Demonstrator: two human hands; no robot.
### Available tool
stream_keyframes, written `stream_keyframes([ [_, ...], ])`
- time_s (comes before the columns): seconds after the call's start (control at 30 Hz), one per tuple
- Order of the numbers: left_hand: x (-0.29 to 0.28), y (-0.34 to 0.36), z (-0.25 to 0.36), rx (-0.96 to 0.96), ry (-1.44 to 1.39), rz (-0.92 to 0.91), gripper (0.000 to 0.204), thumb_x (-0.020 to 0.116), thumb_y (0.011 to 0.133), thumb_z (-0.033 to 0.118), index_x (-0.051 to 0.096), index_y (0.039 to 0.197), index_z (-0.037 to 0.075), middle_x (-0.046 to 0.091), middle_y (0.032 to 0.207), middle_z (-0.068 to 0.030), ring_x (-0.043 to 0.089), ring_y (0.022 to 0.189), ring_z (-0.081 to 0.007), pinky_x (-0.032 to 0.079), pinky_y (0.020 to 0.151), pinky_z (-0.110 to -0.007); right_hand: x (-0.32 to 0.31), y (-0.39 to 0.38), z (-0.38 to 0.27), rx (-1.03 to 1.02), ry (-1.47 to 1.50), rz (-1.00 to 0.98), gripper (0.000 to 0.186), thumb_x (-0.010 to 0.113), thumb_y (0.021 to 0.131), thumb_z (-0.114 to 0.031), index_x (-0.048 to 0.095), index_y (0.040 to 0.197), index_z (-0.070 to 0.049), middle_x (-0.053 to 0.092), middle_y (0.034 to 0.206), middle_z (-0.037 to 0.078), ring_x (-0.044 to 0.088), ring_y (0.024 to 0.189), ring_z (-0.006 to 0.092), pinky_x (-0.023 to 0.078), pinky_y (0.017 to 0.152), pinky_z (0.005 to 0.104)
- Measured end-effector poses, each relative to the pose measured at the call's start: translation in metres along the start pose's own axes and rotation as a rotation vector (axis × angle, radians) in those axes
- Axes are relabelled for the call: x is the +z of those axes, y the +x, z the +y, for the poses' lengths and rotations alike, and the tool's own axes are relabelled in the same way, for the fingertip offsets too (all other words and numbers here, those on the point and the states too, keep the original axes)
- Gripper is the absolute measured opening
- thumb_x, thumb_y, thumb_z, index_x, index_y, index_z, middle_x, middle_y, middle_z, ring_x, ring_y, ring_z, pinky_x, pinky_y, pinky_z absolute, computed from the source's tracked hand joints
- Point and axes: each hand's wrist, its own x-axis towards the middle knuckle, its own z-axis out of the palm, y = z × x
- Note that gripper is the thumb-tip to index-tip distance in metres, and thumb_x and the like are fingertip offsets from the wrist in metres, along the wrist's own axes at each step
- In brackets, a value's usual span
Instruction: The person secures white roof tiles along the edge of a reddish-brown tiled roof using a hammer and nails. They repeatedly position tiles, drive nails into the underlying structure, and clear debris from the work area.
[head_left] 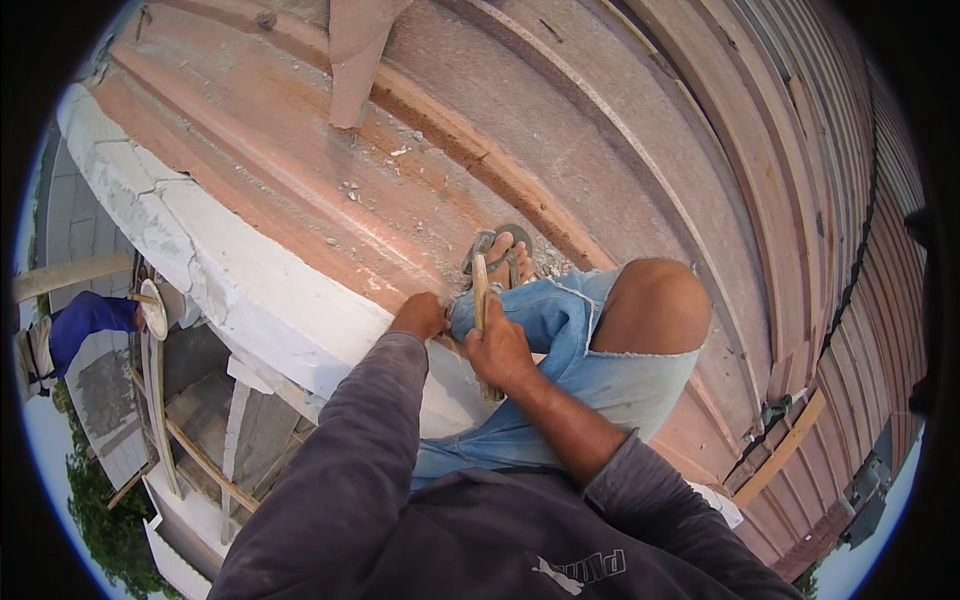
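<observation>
The right hand (pixel 503 352) has its fingers wrapped around a wooden handle (pixel 480 283), which juts out beyond them toward the sandalled foot (pixel 523 262). The left hand (pixel 421 316) curls near it beside the white wall (pixel 275 290); whether its fingers grip anything, I cannot tell

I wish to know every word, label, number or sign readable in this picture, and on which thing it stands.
Dark grey shirt: pale outlined letters beside a white leaping-animal shape, near the picture's lower edge; I do not copy the wording.
Wooden handle in the right hand, ripped jeans, white wall, ribbed roof sheets: no lettering I can make out.
</observation>
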Motion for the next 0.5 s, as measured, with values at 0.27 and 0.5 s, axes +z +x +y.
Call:
stream_keyframes([
  [0.27, -0.001, -0.004, -0.006, 0.003, -0.057, -0.035, 0.036, 0.091, 0.083, 0.035, 0.083, 0.105, 0.007, 0.078, 0.104, -0.0234, 0.076, 0.104, -0.0417, 0.059, 0.091, -0.049, 0.006, 0.007, 0.005, 0.014, -0.08, -0.158, 0.063, 0.059, 0.101, -0.02, 0.046, 0.157, 0.002, 0.07, 0.124, 0.036, 0.066, 0.121, 0.0542, 0.05, 0.111, 0.0554],
  [0.5, 0.001, -0.006, 0.0, -0.077, -0.033, 0.007, 0.038, 0.089, 0.083, 0.03, 0.082, 0.103, -0.001, 0.078, 0.108, -0.0278, 0.075, 0.108, -0.0433, 0.059, 0.095, -0.049, 0.004, 0.01, 0.01, -0.053, 0.019, 0.05, 0.06, 0.061, 0.099, -0.016, 0.049, 0.155, 0.004, 0.072, 0.118, 0.036, 0.069, 0.114, 0.0544, 0.051, 0.108, 0.0559],
])
